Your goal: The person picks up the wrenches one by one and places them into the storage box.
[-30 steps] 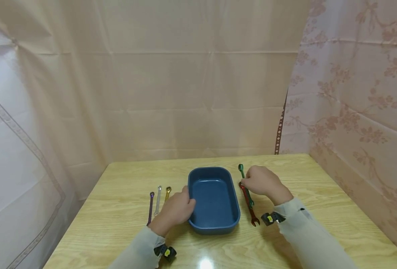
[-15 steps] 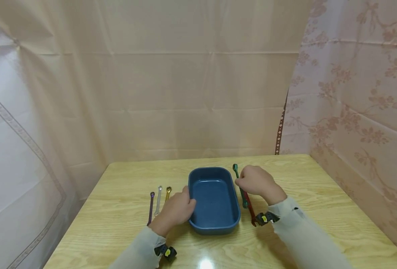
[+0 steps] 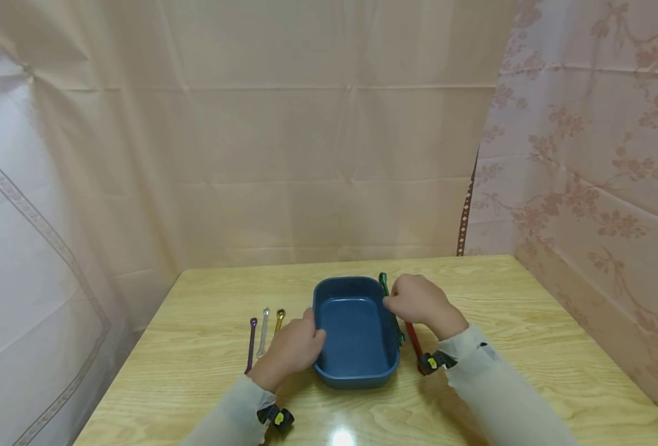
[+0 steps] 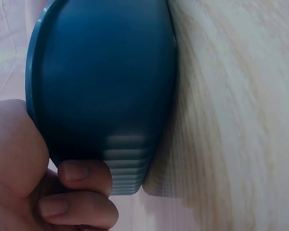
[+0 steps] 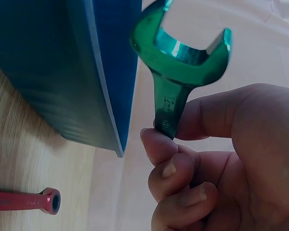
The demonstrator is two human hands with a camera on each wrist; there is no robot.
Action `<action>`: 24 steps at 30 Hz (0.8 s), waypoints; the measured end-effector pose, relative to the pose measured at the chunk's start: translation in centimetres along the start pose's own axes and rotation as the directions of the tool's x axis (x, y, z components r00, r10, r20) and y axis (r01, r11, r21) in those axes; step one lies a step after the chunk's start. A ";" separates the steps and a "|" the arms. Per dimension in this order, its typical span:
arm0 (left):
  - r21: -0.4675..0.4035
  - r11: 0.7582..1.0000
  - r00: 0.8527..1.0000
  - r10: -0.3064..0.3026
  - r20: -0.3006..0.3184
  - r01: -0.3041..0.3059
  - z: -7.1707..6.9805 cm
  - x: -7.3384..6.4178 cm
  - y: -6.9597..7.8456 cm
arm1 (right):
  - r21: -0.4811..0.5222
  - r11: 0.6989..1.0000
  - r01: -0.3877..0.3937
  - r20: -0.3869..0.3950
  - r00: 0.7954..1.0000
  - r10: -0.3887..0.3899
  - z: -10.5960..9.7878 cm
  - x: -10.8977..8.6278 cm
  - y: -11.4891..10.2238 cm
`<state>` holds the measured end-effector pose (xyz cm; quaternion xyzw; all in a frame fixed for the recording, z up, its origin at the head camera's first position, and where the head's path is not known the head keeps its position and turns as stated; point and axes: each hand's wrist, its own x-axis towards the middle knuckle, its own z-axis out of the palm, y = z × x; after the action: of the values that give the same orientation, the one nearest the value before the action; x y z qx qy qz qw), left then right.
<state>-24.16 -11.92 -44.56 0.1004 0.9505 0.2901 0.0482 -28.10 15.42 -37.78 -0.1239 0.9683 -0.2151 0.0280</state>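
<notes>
On the shank of the green wrench (image 5: pixel 180 72) we can read what looks like a stamped "12", followed by characters too blurred to make out; the marks on the red wrench (image 5: pixel 24 201) are too faint for us to read. Compared with a second ago, the green wrench has shifted left, from over the red one to the right rim of the blue bin (image 3: pixel 353 337), while the bin and the left hand (image 3: pixel 294 342) have stayed put. The wrench is a glossy metallic green with a forked head, held along the bin's right side; we cannot tell whether it touches the rim. Our right hand (image 3: pixel 420 301) pinches its shank between thumb and curled fingers, and our left grips the bin's left wall. Left of that lie purple (image 3: pixel 251 344), silver (image 3: pixel 264 332) and gold (image 3: pixel 280 319) wrenches on the wooden table (image 3: pixel 156 384).
</notes>
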 end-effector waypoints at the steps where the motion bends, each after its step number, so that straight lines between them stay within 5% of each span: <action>1: 0.000 1.000 1.000 0.000 0.000 0.000 0.0 0.0 0.0 | -0.002 1.000 0.000 0.001 1.000 0.000 0.0 0.0 -0.1; 24: 0.023 1.000 1.000 0.006 -0.011 -0.006 0.2 0.2 -0.2 | -0.051 0.999 -0.006 0.032 0.999 0.007 1.2 1.7 -2.7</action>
<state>-24.36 -11.92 -44.82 0.1020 0.9538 0.2798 0.0408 -28.97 12.08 -37.73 -0.1249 0.9733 -0.1882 0.0412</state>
